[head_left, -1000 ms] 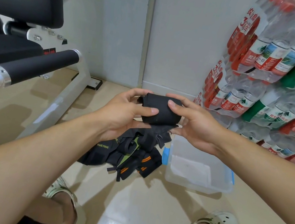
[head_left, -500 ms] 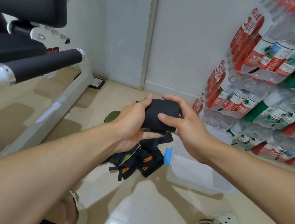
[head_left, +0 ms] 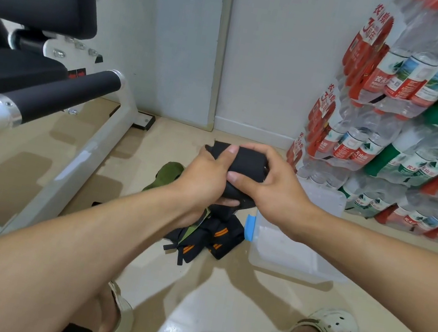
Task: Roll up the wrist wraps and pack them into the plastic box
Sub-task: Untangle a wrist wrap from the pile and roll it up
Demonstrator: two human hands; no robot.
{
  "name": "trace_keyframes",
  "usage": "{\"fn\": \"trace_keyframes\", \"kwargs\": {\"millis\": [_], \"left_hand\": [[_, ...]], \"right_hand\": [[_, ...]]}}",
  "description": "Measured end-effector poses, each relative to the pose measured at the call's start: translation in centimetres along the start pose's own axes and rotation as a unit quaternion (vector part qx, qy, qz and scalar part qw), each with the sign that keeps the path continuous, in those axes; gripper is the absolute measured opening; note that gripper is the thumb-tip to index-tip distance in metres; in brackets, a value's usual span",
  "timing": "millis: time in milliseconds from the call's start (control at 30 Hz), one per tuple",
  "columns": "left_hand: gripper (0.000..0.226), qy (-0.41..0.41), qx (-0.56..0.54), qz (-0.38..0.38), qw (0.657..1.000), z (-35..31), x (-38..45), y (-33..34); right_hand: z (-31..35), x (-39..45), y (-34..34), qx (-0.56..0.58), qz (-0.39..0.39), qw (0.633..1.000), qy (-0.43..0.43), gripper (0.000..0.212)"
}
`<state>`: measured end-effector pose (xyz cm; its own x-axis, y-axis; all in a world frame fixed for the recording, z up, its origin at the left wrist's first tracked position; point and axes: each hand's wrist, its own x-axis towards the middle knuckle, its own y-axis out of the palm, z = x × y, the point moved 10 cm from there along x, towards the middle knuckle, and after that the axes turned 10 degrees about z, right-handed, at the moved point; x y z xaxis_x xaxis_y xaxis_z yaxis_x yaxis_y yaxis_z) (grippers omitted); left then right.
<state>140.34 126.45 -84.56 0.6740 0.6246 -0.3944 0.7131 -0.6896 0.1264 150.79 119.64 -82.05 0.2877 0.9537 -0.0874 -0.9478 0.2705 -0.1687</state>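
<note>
Item one: clear plastic box [head_left: 288, 254] with a blue latch [head_left: 250, 227] on its left end, standing on the tiled floor at about 4 o'clock from the hands; its near wall and floor show through, and nothing can be made out inside it, though the right forearm covers much of it. Item two: black wrist wrap [head_left: 248, 165], rolled into a thick bundle and held in the air above the floor, at the centre of the view, above and slightly left of the box. The left hand [head_left: 204, 178] grips the roll from the 9 o'clock side, its thumb [head_left: 227, 152] laid flat over the top of the bundle and its fingers curled under the lower edge. The right hand [head_left: 275, 187] grips it from the 3 o'clock side, fingers curled over the top at 12 o'clock and the thumb pressed on the near face; a loose corner of fabric sticks out at 10 o'clock past the left thumb. Item three: pile of unrolled wraps [head_left: 208, 237], black with orange stripes and some green, lying on the floor at 6 o'clock from the hands, just beside the box's latch end. Item four: stacked shrink-wrapped packs of water bottles [head_left: 410, 135] at 2 o'clock. Item five: white-framed exercise bench [head_left: 57, 96] with black padding at 9 to 10 o'clock.
</note>
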Motion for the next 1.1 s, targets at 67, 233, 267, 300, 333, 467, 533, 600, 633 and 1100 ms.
{"fn": "trace_keyframes", "kwargs": {"millis": [67, 233, 267, 300, 333, 467, 533, 600, 633, 1100], "left_hand": [[0.045, 0.023, -0.033, 0.005, 0.999, -0.4, 0.1, -0.1], [0.056, 0.016, -0.060, -0.075, 0.995, 0.4, 0.6, -0.8], [0.058, 0.002, -0.057, -0.077, 0.995, 0.8, 0.9, -0.7], [0.060, -0.012, -0.055, -0.072, 0.996, 1.0, 1.2, -0.4], [0.062, -0.021, -0.056, -0.063, 0.996, 1.2, 1.4, 0.0], [0.053, -0.042, -0.091, -0.009, 0.995, 1.5, 2.1, 2.1], [0.045, -0.074, -0.136, 0.021, 0.988, 2.3, 2.4, 3.5], [0.044, -0.100, -0.190, 0.042, 0.976, 3.1, 2.8, 4.7], [0.045, -0.106, -0.211, 0.040, 0.971, 3.4, 3.2, 5.0], [0.034, -0.134, 0.169, 0.079, 0.973, 5.8, 7.9, 7.9]], "right_hand": [[0.4, 0.3, -0.5, 0.015, 0.005, 1.000, 0.004, 0.051], [-1.4, 1.1, -0.5, 0.105, 0.036, 0.993, 0.051, 0.064], [-1.7, 1.1, -0.6, 0.101, 0.033, 0.993, 0.052, 0.062], [-1.9, 1.1, -0.8, 0.092, 0.028, 0.994, 0.052, 0.061], [-1.9, 1.1, -1.1, 0.082, 0.022, 0.995, 0.049, 0.059], [-2.6, 1.3, -3.3, 0.056, 0.027, 0.996, 0.071, 0.065], [-3.8, 1.2, -4.3, 0.098, 0.031, 0.989, 0.106, 0.069], [-5.0, 1.1, -4.9, 0.161, 0.037, 0.977, 0.134, 0.060], [-5.4, 0.9, -5.1, 0.182, 0.040, 0.972, 0.144, 0.050], [-23.1, 1.2, -14.7, -0.054, -0.076, 0.935, 0.343, 0.060]]}}
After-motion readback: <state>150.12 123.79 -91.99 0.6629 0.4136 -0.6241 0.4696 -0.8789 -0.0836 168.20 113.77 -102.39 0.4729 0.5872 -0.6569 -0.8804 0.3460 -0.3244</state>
